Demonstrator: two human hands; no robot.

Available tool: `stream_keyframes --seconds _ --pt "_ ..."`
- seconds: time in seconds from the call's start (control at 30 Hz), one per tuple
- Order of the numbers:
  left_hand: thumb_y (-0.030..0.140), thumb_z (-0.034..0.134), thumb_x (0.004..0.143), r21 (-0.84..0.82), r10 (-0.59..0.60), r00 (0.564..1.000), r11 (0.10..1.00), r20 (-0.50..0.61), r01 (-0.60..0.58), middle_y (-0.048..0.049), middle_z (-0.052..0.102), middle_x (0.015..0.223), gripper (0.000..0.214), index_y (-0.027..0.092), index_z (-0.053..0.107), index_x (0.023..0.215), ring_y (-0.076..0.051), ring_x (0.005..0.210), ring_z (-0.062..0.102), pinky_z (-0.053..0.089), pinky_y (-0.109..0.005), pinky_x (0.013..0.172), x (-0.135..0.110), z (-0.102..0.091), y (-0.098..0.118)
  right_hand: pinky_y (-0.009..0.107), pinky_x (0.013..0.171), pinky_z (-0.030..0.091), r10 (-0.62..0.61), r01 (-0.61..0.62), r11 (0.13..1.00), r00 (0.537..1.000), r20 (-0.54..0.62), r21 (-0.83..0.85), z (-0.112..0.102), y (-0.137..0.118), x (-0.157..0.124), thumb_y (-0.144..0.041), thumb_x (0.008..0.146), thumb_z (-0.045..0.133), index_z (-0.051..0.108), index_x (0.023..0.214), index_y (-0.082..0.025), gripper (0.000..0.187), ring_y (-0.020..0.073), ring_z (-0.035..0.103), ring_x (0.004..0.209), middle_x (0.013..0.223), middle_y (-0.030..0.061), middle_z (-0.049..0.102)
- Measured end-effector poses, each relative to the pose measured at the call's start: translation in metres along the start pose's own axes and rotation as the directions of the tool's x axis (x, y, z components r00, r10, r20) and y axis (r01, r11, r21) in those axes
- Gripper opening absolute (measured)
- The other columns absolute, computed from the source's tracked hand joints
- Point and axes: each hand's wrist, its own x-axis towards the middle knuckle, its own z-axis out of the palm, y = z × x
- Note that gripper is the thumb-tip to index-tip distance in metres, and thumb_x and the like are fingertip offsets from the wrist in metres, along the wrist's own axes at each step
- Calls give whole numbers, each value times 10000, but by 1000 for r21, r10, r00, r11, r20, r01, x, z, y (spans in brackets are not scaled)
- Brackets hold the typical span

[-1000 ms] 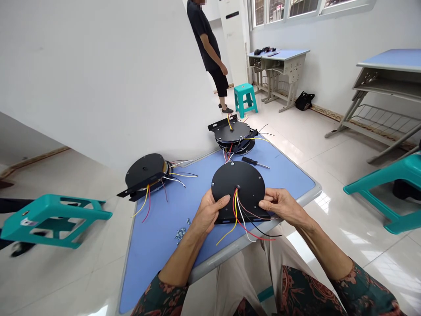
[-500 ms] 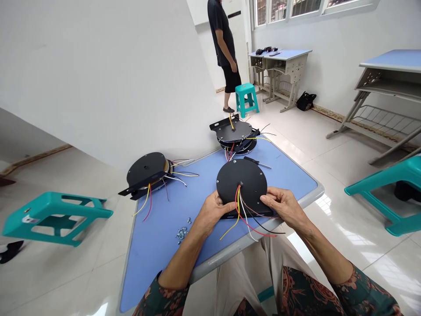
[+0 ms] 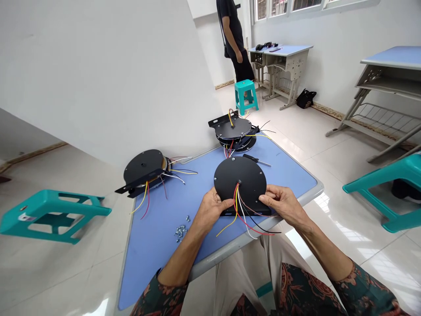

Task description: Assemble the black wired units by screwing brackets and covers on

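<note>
Between my hands is a round black disc unit with small screws round its rim. Red, yellow, white, black and brown wires come out of its middle and hang over the table's near edge. My left hand grips the disc's lower left side, thumb on the face near the wires. On the lower right edge, my right hand pinches it with the thumb on top. The fingers under the disc are hidden. A screwdriver lies just behind the disc. Loose screws are heaped left of my left forearm.
The blue table also bears similar wired discs at the left and a stack of them at the back. Teal stools stand on the floor. A person in dark clothes stands beyond, near other desks.
The person in the background has moved to the right. My hands keep the same hold on the disc; the whole view has shifted slightly.
</note>
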Motion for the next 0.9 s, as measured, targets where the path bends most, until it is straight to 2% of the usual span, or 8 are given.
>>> stream_keyframes --seconds 0.23,0.47,0.7,0.9 --pt "313 916 634 49 102 995 994 -11 -101 -149 604 1418 820 175 563 1361 -329 1374 510 384 -452 1180 1 2 1 273 551 172 -4 5 999 1000 5 -35 -2 0 1 -622 789 703 629 832 -172 459 94 181 581 617 -83 184" --pt "335 918 624 131 114 991 986 -72 -103 -144 606 1415 824 170 567 1350 -329 1361 517 381 -448 1173 1 2 -3 269 541 165 -19 19 999 1000 -11 -39 2 1 1 -599 780 718 562 744 -188 441 87 182 571 612 -85 185" --pt "327 906 644 129 114 990 986 -78 -103 -148 632 1380 794 156 565 1340 -330 1364 513 390 -447 1160 0 1 -3 268 518 145 7 -7 999 1000 4 -39 1 4 1 -620 798 691 428 660 -217 501 80 173 554 601 -86 191" --pt "327 898 657 123 128 988 985 -81 -117 -151 627 1387 785 156 563 1345 -335 1366 508 391 -458 1155 0 1 -2 267 516 146 -15 15 997 1000 2 -73 2 5 2 -619 813 673 400 657 -222 507 81 179 556 608 -84 180"
